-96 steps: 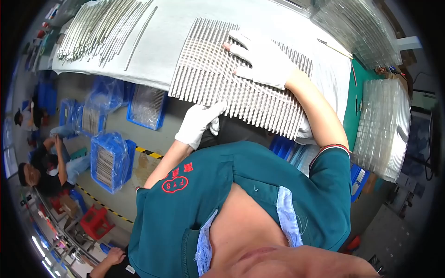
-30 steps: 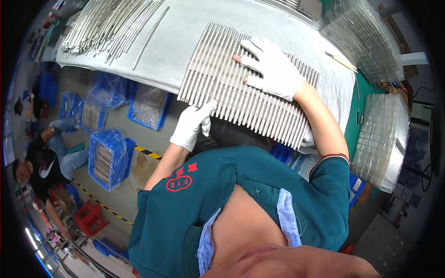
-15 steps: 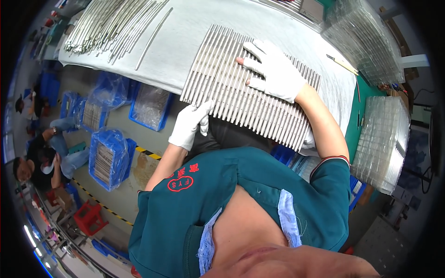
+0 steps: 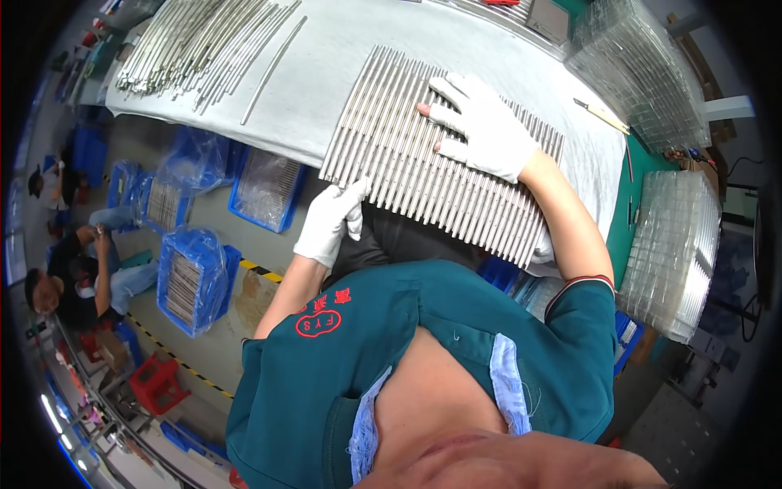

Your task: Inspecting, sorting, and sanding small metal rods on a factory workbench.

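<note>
A row of slim metal rods, with small holes along them, lies side by side on the white-covered table, their near ends reaching past its edge. My right hand, in a white glove with some bare fingertips, rests flat across the rods with its fingers spread. At the near left corner of the row, my left hand, also gloved in white, is closed with thumb and fingers at the end of a metal rod. Its fingers partly hide that rod's tip.
Loose metal rods are heaped at the far left, one lying apart. A yellow-handled knife lies at the right, near stacked clear plastic trays. Blue bins stand on the floor at left, where a seated person is.
My left hand has shifted very slightly left along the ends of the rods. My right hand stays in place. The seated person at left has moved an arm.
</note>
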